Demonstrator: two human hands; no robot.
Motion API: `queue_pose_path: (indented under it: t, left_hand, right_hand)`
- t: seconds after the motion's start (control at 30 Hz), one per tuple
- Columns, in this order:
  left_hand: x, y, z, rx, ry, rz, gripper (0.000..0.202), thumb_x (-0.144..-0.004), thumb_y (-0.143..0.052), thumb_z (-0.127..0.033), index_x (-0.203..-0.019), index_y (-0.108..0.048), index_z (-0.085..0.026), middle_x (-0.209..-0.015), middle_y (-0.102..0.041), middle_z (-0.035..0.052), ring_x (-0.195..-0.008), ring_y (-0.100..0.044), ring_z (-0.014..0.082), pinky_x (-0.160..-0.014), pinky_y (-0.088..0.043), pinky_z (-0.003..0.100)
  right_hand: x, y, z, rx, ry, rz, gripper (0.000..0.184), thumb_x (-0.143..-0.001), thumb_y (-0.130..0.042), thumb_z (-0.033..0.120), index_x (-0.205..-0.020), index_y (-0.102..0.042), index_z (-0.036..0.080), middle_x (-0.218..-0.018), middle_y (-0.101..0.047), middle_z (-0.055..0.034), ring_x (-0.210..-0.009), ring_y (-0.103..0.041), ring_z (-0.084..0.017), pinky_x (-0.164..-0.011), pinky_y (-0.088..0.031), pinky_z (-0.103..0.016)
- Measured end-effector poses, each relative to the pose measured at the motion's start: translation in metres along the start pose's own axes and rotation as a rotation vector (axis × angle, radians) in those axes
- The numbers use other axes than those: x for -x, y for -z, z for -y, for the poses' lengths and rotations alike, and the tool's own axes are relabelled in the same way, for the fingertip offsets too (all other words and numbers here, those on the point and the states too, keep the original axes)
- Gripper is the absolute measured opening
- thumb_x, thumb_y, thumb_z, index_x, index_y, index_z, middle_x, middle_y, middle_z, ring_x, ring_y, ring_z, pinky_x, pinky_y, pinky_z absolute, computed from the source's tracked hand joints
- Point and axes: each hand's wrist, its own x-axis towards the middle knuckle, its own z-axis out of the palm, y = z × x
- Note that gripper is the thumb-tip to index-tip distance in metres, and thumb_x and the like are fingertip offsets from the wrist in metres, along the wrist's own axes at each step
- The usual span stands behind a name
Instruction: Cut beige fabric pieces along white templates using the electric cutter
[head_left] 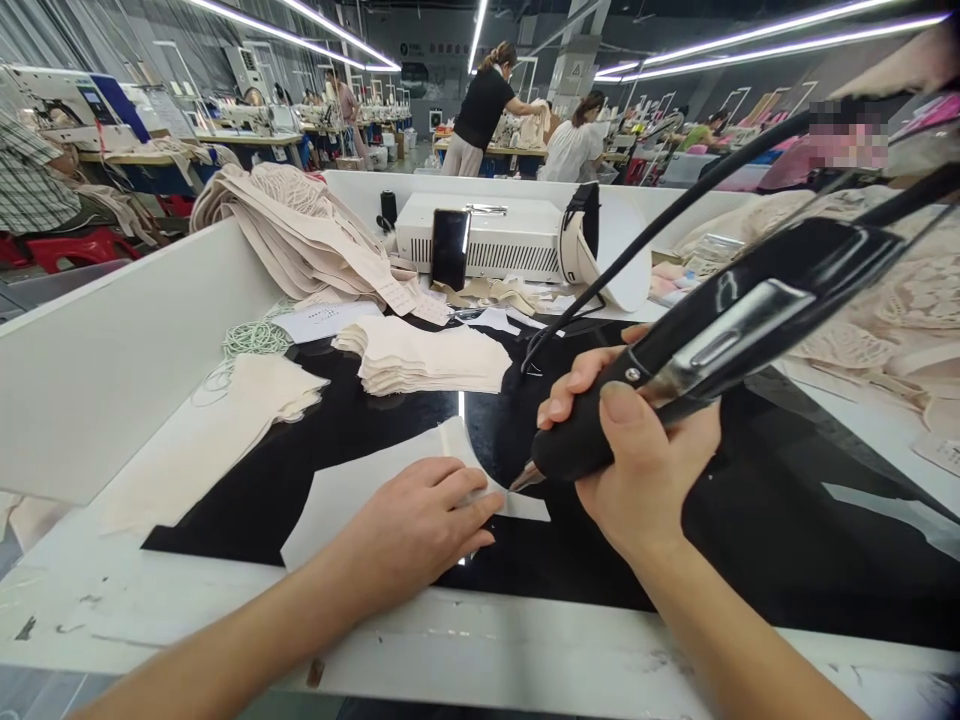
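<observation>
My right hand [645, 455] is wrapped round the grip of a black corded handheld cutter [757, 310]. Its pointed metal tip meets the curved edge of a white pattern piece [352, 490] on the black board [600, 545]. With fingers laid out over that piece, my left hand [427, 510] presses it down just left of the tip. A small cream strip [452, 437] lies at the upper edge of the piece, beyond my fingers. Whether fabric lies underneath the white piece is hard to see.
Behind the pattern piece lies a stack of cream cut fabric [435, 355]; more cream pieces [217, 430] lie left. A phone [449, 248] leans on a white vented box [510, 235]. The cutter's cable [675, 210] arcs over the board. Lace fabric [892, 300] is heaped right.
</observation>
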Motion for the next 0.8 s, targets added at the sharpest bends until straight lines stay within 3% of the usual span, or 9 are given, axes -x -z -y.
queue_pose_path:
  t: [0.43, 0.8]
  left_hand:
    - [0.000, -0.002, 0.000, 0.000, -0.001, -0.029, 0.024, -0.115, -0.077, -0.031, -0.132, -0.073, -0.015, -0.123, -0.079, 0.0085, -0.110, -0.076, 0.0271, -0.101, -0.066, 0.040]
    - [0.000, 0.001, 0.001, -0.004, -0.013, -0.051, 0.023, -0.123, -0.059, -0.030, -0.130, -0.074, -0.014, -0.120, -0.080, 0.0093, -0.107, -0.076, 0.0262, -0.097, -0.066, 0.040]
  right_hand:
    - [-0.002, 0.006, 0.004, 0.037, 0.003, -0.046, 0.043, -0.093, -0.100, 0.042, -0.118, -0.067, 0.030, -0.087, -0.072, 0.0057, -0.061, -0.069, -0.016, -0.054, -0.064, -0.031]
    - [0.002, 0.015, 0.008, 0.067, 0.006, -0.032, 0.039, -0.097, -0.096, 0.035, -0.119, -0.065, 0.029, -0.089, -0.073, 0.0060, -0.062, -0.070, -0.015, -0.057, -0.064, -0.030]
